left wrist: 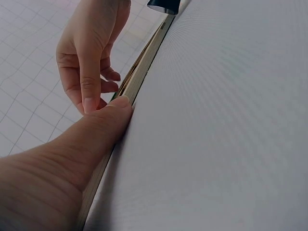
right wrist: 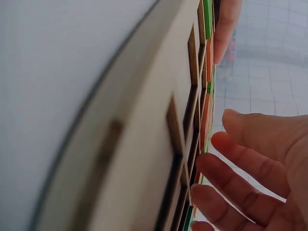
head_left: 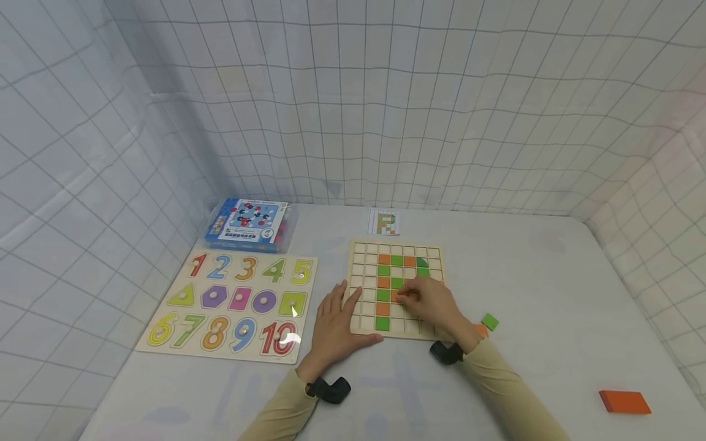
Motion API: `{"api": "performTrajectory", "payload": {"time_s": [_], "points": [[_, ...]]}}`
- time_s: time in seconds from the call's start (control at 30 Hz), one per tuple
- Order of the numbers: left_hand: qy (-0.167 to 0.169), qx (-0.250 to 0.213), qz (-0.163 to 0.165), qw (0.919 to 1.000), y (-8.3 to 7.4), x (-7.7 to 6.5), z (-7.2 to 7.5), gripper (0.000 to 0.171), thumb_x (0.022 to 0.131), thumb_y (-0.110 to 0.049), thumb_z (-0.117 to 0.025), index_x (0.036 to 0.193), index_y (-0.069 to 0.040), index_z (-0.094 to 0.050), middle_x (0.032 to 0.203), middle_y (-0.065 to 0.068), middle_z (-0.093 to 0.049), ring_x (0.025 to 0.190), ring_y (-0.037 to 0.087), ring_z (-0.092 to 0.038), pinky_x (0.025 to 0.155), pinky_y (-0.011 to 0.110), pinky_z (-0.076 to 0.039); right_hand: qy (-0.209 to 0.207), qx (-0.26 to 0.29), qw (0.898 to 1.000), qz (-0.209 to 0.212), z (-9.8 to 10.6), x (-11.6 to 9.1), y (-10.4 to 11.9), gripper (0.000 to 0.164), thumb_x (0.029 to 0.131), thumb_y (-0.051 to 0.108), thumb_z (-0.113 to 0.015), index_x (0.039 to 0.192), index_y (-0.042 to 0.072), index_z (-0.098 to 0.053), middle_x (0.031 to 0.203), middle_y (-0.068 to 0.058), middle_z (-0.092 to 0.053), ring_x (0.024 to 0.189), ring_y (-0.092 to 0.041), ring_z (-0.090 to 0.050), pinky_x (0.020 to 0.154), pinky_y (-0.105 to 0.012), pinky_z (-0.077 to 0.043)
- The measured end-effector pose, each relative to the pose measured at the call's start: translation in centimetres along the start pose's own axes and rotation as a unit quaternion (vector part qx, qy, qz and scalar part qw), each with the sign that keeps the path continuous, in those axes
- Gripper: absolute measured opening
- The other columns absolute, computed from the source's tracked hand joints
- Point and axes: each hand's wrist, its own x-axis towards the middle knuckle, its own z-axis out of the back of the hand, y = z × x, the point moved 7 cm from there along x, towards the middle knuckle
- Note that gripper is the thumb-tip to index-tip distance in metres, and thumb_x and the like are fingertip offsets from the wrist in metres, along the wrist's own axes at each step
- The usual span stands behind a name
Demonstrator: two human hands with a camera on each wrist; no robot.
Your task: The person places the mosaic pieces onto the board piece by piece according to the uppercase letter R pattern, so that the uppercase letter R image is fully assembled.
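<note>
A wooden grid board (head_left: 416, 326) lies on the table, with green and orange square tiles in several of its cells and a dark green rounded tile (head_left: 421, 262) near its far right corner. My left hand (head_left: 333, 331) rests spread at the board's near left corner, its thumb (left wrist: 108, 118) along the front edge. Over the middle of the board, my right hand (head_left: 432, 303) touches an orange tile (head_left: 394, 296) with its fingertips. Thumb and forefinger stand slightly apart in the right wrist view, nothing visible between them. The palm hides some cells on the right.
A loose green tile (head_left: 489, 321) and an orange tile (head_left: 481, 329) lie beside my right wrist. Behind the board is a pattern card (head_left: 384, 222). A number-and-shape puzzle (head_left: 220, 307) and a boxed set (head_left: 250, 223) stand left; an orange block (head_left: 625, 402) lies far right.
</note>
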Motion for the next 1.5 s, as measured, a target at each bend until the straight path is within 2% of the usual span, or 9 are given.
{"api": "performTrajectory", "payload": {"time_s": [0.17, 0.3, 0.43, 0.53, 0.63, 0.8, 1.07, 1.33, 1.5], "points": [[0.0, 0.002, 0.0, 1.0, -0.1, 0.0, 0.0, 0.104, 0.064, -0.068, -0.072, 0.146, -0.013, -0.039, 0.151, 0.017, -0.022, 0.138, 0.033, -0.018, 0.109, 0.05, -0.017, -0.029, 0.018, 0.999, 0.014, 0.9, -0.9, -0.3, 0.01, 0.086, 0.023, -0.071, 0.091, 0.015, -0.074, 0.087, 0.008, -0.064, 0.076, -0.011, -0.054, 0.066, -0.031, -0.047], [0.005, 0.006, 0.003, 1.0, 0.0, 0.0, -0.1, 0.104, 0.064, -0.068, -0.072, 0.146, -0.014, -0.038, 0.152, 0.016, -0.021, 0.138, 0.032, -0.017, 0.109, 0.049, -0.015, -0.099, 0.02, 0.993, 0.054, 2.8, -2.1, -0.7, 0.015, 0.086, 0.017, -0.072, 0.098, 0.008, -0.073, 0.089, 0.003, -0.066, 0.08, -0.015, -0.058, 0.066, -0.032, -0.049], [0.005, 0.006, 0.001, 1.0, 0.0, 0.0, -0.2, 0.104, 0.065, -0.068, -0.072, 0.146, -0.014, -0.038, 0.152, 0.016, -0.021, 0.138, 0.032, -0.017, 0.109, 0.049, -0.015, -0.176, 0.009, 0.98, 0.088, 4.7, -3.7, -1.6, 0.022, 0.081, 0.01, -0.075, 0.102, 0.004, -0.071, 0.088, -0.002, -0.066, 0.078, -0.02, -0.058, 0.062, -0.033, -0.048], [0.001, 0.004, -0.004, 1.0, -0.1, 0.0, -0.1, 0.104, 0.064, -0.067, -0.073, 0.146, -0.012, -0.038, 0.151, 0.017, -0.022, 0.138, 0.034, -0.018, 0.108, 0.051, -0.016, -0.215, -0.006, 0.973, 0.079, 5.9, -4.8, -2.7, 0.028, 0.079, 0.009, -0.077, 0.105, 0.004, -0.069, 0.091, -0.005, -0.067, 0.078, -0.022, -0.058, 0.061, -0.035, -0.046], [0.002, 0.002, -0.003, 1.0, -0.1, -0.1, -0.1, 0.104, 0.064, -0.067, -0.073, 0.146, -0.012, -0.038, 0.151, 0.017, -0.022, 0.138, 0.033, -0.018, 0.109, 0.051, -0.015, -0.231, -0.016, 0.972, 0.05, 6.9, -5.8, -3.9, 0.032, 0.079, 0.009, -0.077, 0.109, 0.004, -0.068, 0.094, -0.008, -0.066, 0.082, -0.023, -0.057, 0.064, -0.037, -0.046], [0.011, 0.001, 0.005, 0.9999, 0.0, -0.1, -0.2, 0.104, 0.065, -0.068, -0.072, 0.147, -0.013, -0.037, 0.152, 0.015, -0.02, 0.139, 0.031, -0.015, 0.11, 0.049, -0.013, -0.242, -0.025, 0.97, 0.01, 8.1, -7.1, -5.5, 0.034, 0.08, 0.01, -0.076, 0.113, 0.003, -0.065, 0.098, -0.011, -0.065, 0.086, -0.025, -0.056, 0.068, -0.041, -0.045], [0.014, 0.003, 0.007, 0.9999, 0.1, 0.0, -0.3, 0.104, 0.065, -0.07, -0.07, 0.147, -0.014, -0.036, 0.153, 0.015, -0.019, 0.139, 0.03, -0.014, 0.11, 0.048, -0.013, -0.257, -0.04, 0.965, -0.017, 9.2, -9.2, -7.5, 0.038, 0.077, 0.01, -0.079, 0.111, 0.001, -0.066, 0.097, -0.012, -0.065, 0.085, -0.027, -0.056, 0.067, -0.041, -0.043], [0.003, 0.002, 0.0, 1.0, 0.0, 0.0, -0.1, 0.103, 0.065, -0.068, -0.071, 0.146, -0.013, -0.037, 0.152, 0.016, -0.021, 0.138, 0.032, -0.016, 0.109, 0.05, -0.015, -0.201, -0.055, 0.975, -0.074, 9.1, -10.3, -9.2, 0.045, 0.08, 0.022, -0.077, 0.118, 0.002, -0.063, 0.102, -0.014, -0.064, 0.089, -0.03, -0.056, 0.067, -0.043, -0.044], [0.007, 0.002, 0.002, 1.0, 0.0, 0.0, -0.2, 0.104, 0.065, -0.068, -0.071, 0.147, -0.014, -0.037, 0.152, 0.016, -0.02, 0.138, 0.032, -0.015, 0.109, 0.05, -0.015, -0.163, -0.063, 0.981, -0.088, 8.8, -10.6, -9.7, 0.05, 0.081, 0.026, -0.076, 0.121, 0.0, -0.061, 0.103, -0.016, -0.065, 0.089, -0.031, -0.057, 0.067, -0.046, -0.046]]}}
